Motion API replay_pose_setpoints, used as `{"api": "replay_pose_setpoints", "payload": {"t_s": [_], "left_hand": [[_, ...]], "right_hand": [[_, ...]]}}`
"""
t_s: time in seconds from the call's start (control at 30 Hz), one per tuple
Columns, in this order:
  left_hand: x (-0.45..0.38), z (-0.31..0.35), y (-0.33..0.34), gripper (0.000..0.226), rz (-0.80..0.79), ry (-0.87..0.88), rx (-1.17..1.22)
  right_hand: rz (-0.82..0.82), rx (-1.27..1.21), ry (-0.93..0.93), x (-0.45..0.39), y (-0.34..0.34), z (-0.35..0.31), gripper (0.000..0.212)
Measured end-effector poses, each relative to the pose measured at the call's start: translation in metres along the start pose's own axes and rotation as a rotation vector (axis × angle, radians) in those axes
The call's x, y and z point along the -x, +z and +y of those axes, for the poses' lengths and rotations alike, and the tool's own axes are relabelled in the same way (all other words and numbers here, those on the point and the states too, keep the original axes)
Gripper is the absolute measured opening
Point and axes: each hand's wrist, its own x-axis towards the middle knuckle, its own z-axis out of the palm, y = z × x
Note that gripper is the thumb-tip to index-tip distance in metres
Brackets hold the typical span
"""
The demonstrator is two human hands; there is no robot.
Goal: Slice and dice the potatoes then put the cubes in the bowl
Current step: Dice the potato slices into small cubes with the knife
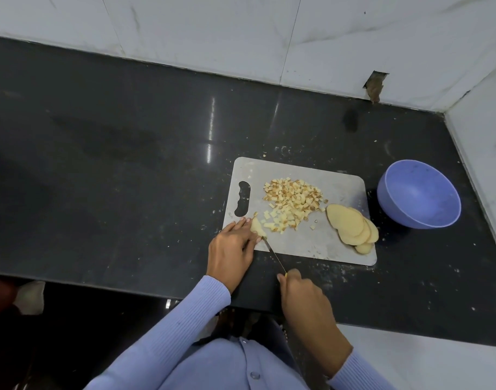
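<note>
Fingers of left hand (232, 243) extended, tips pressing down on a potato piece (256, 227) at the near-left corner of cutting board (339, 187). Right hand (300, 291) curled round the handle of a knife (273, 253), a sliver of yellow handle showing at the knuckles, hand hovering over the counter's front edge. Blade running diagonally up and left from that grip, tip meeting the potato piece just beside the left fingertips. Whether the edge is through the piece or only on it: cannot tell.

Just beyond the held piece, a heap of diced cubes (292, 201) spread across the middle of the board, some pale yellow, some browned along an edge, with a few strays scattered toward the near side. To the right of the heap, a fanned stack of potato slices (351, 225) overlapping one another near the board's right edge, one smaller slice at the near end of the fan. Board itself pale grey, with a handle slot at its left end, lying flat on a dark polished countertop (128, 164).

Right of the board and apart from it, a blue-violet bowl (393, 205), tilted with its opening facing up and left, no cubes visible inside. Small crumbs of potato dotted on the counter around the board. White marbled wall tiles (241, 38) behind and along the right side, with a chipped gap low on the back wall. Lilac ribbed sleeves (190, 319) covering both forearms.
</note>
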Motion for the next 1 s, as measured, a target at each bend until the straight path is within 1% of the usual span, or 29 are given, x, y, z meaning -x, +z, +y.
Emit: {"api": "replay_pose_setpoints", "payload": {"t_s": [0.17,0.3,0.43,0.47,0.6,0.83,0.93,1.0], "left_hand": [[-0.001,0.002,0.0,0.004,-0.007,-0.016,-0.007],[0.001,0.001,-0.001,0.003,-0.007,-0.011,-0.015],[0.0,0.005,-0.004,0.021,-0.054,-0.077,0.02],[-0.001,0.006,-0.005,0.021,-0.059,-0.091,0.019],[-0.001,0.009,-0.004,0.012,-0.057,-0.1,0.005],[0.0,0.011,-0.003,0.011,-0.024,-0.099,-0.026],[0.001,0.012,-0.004,0.012,-0.029,-0.101,-0.026],[0.001,0.012,-0.005,0.009,-0.032,-0.093,-0.02]], "right_hand": [[0.045,-0.023,0.033,-0.013,-0.001,-0.001,0.028],[0.043,-0.016,0.01,-0.009,0.001,0.003,0.028],[0.058,-0.01,-0.015,-0.008,0.005,0.002,0.032],[0.059,-0.011,-0.018,-0.009,0.005,0.001,0.033],[0.047,-0.022,-0.017,-0.008,0.008,-0.001,0.033],[0.008,-0.037,0.02,0.002,0.001,0.009,0.027],[0.043,-0.073,0.058,-0.001,-0.006,0.014,0.031],[0.081,-0.092,0.038,-0.003,-0.011,0.012,0.032]]}}
